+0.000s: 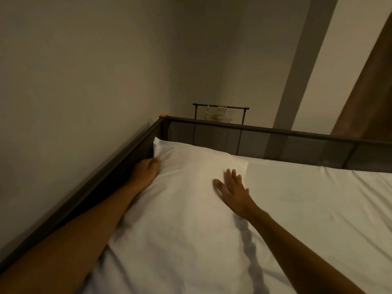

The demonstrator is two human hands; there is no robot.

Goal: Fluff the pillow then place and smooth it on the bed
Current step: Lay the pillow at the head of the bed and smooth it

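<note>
Right now the white pillow [186, 200] lies flat on the bed [318, 209], tucked into the far left corner, its long left side running along the dark side rail [95, 187] next to the wall [74, 81] and its top end close to the mesh end rail [265, 134]. Your left hand [145, 171] sits at the pillow's upper left edge, squeezed between the cushion and the side rail; the fingers are curled in against the cloth and wrinkles fan out from them, but you can't tell from this angle whether they're pinching the fabric or only pressing on it. Your right hand [232, 188] is laid flat on the pillow near its upper right corner, palm down, fingers spread and pointing up the bed, clasping nothing. It's a touch blurred. Your right forearm throws a dark shadow down the pillow's lower right side. The case looks mostly smooth through the middle, with soft creases near your left hand and along the bottom. To the right of the pillow the white sheet lies with a few shallow folds. Beyond the end rail stands a thin clothes rack [220, 112] with a few pale hangers, a brown curtain [364, 85] hangs at the far right, and a small orange cap [162, 115] tops the corner post.
</note>
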